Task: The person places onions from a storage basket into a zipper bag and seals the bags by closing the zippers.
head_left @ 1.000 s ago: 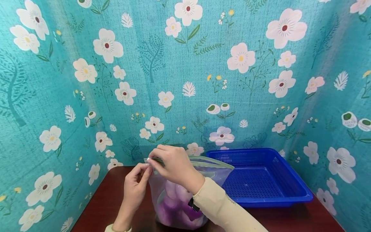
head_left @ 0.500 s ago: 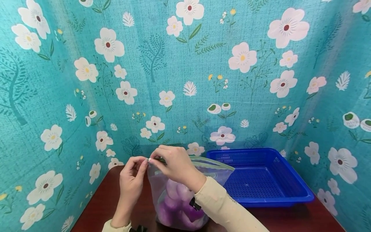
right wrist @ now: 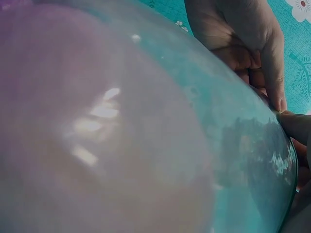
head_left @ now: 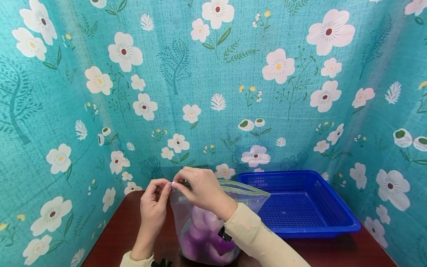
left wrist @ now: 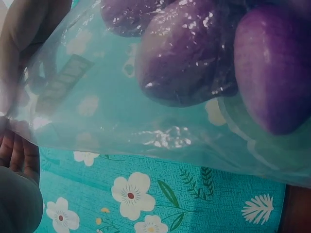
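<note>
A clear zip bag (head_left: pixel 180 211) with a pale green zip edge stands upright on the table, holding several rounded purple things (head_left: pixel 191 243), some paler. My left hand (head_left: pixel 154 205) pinches the bag's upper left corner between thumb and fingertips. Right beside it, my right hand (head_left: pixel 201 189) pinches the zip edge, its fingertips meeting the left ones. In the left wrist view the purple things (left wrist: pixel 184 63) press close behind the plastic. Both thumbs meet at the bag's rim in the right wrist view, where a large pale thing (right wrist: pixel 112 160) fills much of the picture.
A blue perforated plastic basket (head_left: pixel 337 222) stands behind the bag on the right. Dark red-brown table (head_left: pixel 125 218) lies under everything. Teal flowered cloth (head_left: pixel 213 74) hangs round the back and sides.
My left hand has risen slightly, its fingertips coming from just below the corner up to the zip edge. The right hand stays at nearly the same spot, and the bag has barely shifted.
</note>
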`<state>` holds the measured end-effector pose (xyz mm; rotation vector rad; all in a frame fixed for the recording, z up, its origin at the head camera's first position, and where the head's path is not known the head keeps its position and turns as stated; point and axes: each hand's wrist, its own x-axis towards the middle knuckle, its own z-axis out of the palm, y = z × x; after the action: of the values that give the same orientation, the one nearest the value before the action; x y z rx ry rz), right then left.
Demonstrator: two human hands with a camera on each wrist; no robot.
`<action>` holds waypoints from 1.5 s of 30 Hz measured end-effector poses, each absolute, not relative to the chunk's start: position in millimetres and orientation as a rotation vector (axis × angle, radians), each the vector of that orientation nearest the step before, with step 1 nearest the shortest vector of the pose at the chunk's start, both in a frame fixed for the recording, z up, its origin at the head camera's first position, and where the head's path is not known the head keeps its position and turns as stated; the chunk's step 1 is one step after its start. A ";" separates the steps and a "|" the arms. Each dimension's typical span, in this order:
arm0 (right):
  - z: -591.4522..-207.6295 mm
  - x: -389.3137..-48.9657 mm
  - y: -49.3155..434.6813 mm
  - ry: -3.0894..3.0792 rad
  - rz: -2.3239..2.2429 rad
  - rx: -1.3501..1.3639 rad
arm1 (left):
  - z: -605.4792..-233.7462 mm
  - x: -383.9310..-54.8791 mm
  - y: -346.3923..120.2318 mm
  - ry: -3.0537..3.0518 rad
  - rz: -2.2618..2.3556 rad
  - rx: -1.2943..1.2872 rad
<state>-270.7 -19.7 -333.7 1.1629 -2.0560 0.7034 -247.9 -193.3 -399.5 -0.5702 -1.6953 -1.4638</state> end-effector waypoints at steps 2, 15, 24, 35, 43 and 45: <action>-333.9 -270.9 -19.3 -2.055 0.702 1.161 | -399.4 -247.9 -193.2 -1.707 -1.464 -0.555; -335.5 -272.5 -13.5 -2.055 0.723 1.162 | -398.4 -248.4 -192.3 -1.720 -1.458 -0.553; -336.3 -275.1 -6.2 -2.088 0.729 1.156 | -398.2 -248.0 -195.0 -1.737 -1.447 -0.521; -337.6 -276.3 7.4 -2.108 0.720 1.141 | -397.3 -245.9 -196.9 -1.745 -1.436 -0.501; -340.3 -278.5 16.8 -2.101 0.710 1.126 | -397.3 -246.8 -197.7 -1.729 -1.414 -0.515; -340.5 -278.8 18.8 -2.103 0.713 1.131 | -397.4 -246.7 -198.5 -1.741 -1.428 -0.501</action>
<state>-278.8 18.8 -340.5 1.1306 -2.1028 0.7130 -246.7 -198.5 -397.4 -0.5014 -1.7408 -1.4284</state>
